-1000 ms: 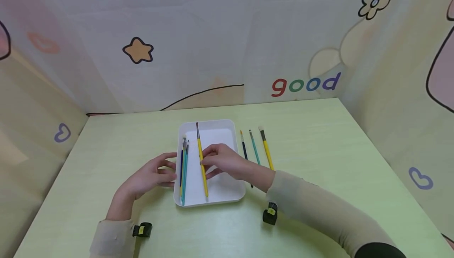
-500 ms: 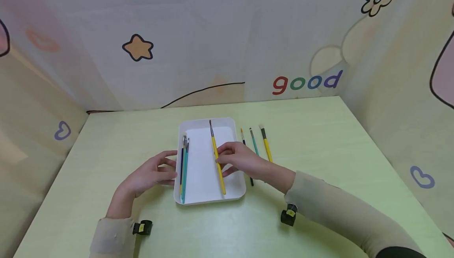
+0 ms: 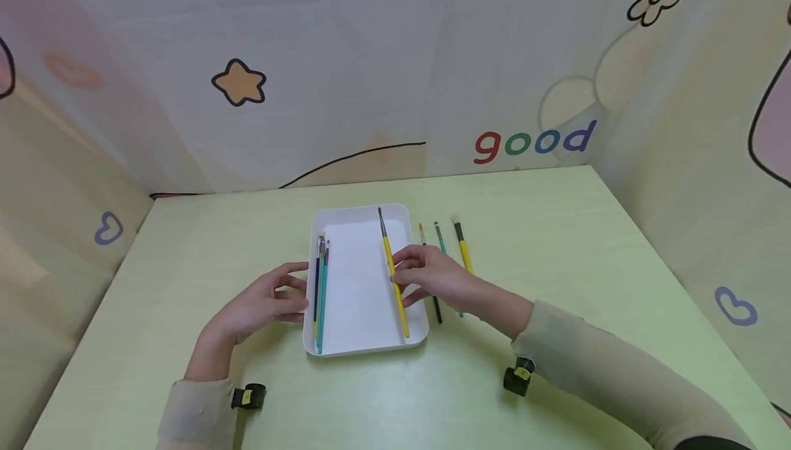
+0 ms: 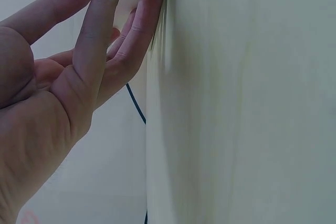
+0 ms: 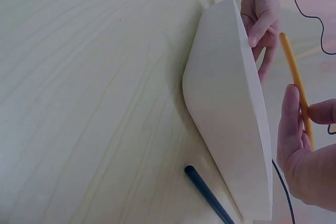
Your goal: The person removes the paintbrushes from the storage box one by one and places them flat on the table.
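Note:
My right hand (image 3: 435,277) pinches a yellow paintbrush (image 3: 388,252) between thumb and fingers, over the right part of a white tray (image 3: 358,264). Its dark bristles point away from me. From the right wrist view, the brush handle (image 5: 292,61) stands above the tray's rim. My left hand (image 3: 262,306) rests its fingertips against the tray's left wall, fingers spread and slightly bent. Along that side inside the tray lie several thin paintbrushes (image 3: 322,299), close together, with dark blue and teal handles showing.
Right of the tray, on the pale green table (image 3: 204,244), lie a dark-handled brush (image 3: 438,311), a teal brush (image 3: 440,233) and a thick yellow brush (image 3: 463,251), partly hidden by my right hand and forearm. A printed curtain (image 3: 346,58) surrounds the table's far sides.
My right hand has carried the yellow paintbrush rightward across the tray, from near its middle to its right part. My left hand has stayed at the tray's left wall.

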Demonstrator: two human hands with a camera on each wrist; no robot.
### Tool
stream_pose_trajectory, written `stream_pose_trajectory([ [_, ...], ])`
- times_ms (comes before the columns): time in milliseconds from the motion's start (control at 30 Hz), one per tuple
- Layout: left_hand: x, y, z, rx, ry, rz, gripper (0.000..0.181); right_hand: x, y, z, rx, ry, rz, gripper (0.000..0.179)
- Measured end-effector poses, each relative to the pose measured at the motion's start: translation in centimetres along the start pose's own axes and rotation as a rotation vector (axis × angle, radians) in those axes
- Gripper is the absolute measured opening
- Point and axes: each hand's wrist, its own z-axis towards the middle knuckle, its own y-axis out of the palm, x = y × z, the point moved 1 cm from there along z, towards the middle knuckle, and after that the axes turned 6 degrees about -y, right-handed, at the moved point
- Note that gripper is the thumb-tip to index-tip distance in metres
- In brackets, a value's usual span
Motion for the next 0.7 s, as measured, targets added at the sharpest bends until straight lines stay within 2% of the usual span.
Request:
stream_pose_trajectory([
  [333,-0.2,-0.2,0.0,-0.001,-0.001,0.005,0.068,0.4,-0.5,-0.7,0.023,0.001,0.011,0.035],
  [533,-0.3,-0.2,0.1,0.003,0.003,0.001,0.068,0.7,-0.8,-0.8,0.018,-0.001,-0.010,0.036],
  [700,-0.2,-0.2,0.0,0.005,0.005,0.010,0.067,0.9,-1.4,-1.0,0.046,0.002,-0.032,0.037],
])
